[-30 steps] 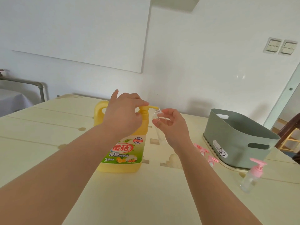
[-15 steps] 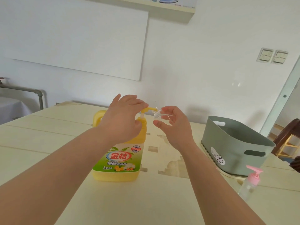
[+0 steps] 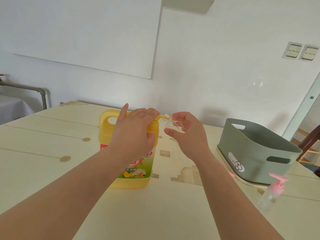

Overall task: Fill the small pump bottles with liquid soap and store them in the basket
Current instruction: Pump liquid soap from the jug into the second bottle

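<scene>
A big yellow soap jug [image 3: 110,134] with a green label stands mid-table. My left hand [image 3: 133,132] lies palm-down on its pump head, fingers over the top. The yellow spout [image 3: 162,116] points right into the mouth of a small clear bottle [image 3: 168,122], which my right hand [image 3: 188,134] holds by its body, uncapped. A second small clear bottle with a pink pump [image 3: 272,193] stands at the right front. The grey-green basket [image 3: 256,153] sits at the right on a cream tray.
Bits of pink pump caps [image 3: 231,174] show on the table between my right forearm and the basket. A chair [image 3: 310,144] stands past the table's right edge. The wall is close behind the table.
The view has shifted a little; the jug and basket stay in place. My left hand stays on the pump head and my right keeps the small bottle at the spout.
</scene>
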Tool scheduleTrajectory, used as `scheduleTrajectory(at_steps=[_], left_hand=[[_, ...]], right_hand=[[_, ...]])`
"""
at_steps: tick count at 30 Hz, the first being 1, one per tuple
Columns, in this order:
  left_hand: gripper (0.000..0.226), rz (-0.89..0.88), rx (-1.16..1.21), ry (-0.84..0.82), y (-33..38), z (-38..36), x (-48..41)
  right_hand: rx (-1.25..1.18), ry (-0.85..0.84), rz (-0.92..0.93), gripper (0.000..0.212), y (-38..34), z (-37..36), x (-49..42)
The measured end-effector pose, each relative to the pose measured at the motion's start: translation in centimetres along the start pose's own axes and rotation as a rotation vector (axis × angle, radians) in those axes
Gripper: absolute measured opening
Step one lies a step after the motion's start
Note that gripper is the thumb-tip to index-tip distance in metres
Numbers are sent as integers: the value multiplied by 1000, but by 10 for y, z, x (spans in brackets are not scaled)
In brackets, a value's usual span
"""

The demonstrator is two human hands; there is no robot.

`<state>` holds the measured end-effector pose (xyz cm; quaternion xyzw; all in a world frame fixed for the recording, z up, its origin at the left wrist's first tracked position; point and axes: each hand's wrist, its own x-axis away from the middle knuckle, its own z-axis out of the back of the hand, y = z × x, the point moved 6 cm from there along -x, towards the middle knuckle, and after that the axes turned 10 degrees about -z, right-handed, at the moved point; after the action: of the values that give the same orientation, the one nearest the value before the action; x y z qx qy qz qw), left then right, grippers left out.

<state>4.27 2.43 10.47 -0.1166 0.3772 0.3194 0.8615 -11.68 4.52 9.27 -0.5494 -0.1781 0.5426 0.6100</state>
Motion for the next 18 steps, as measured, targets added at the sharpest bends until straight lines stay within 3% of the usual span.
scheduleTrajectory(at_steps=[8,13,18], left_hand=[[62,-75,-118,-133,1,11,-4],[76,-101,-126,-181,2,10,-8],[78,-58,-106,-85,5,1,-4]], right_hand=[[37,0,7,38,-12,2,2],[169,11,68,54,-26,7,3],[223,11,64,52,-21,8,1]])
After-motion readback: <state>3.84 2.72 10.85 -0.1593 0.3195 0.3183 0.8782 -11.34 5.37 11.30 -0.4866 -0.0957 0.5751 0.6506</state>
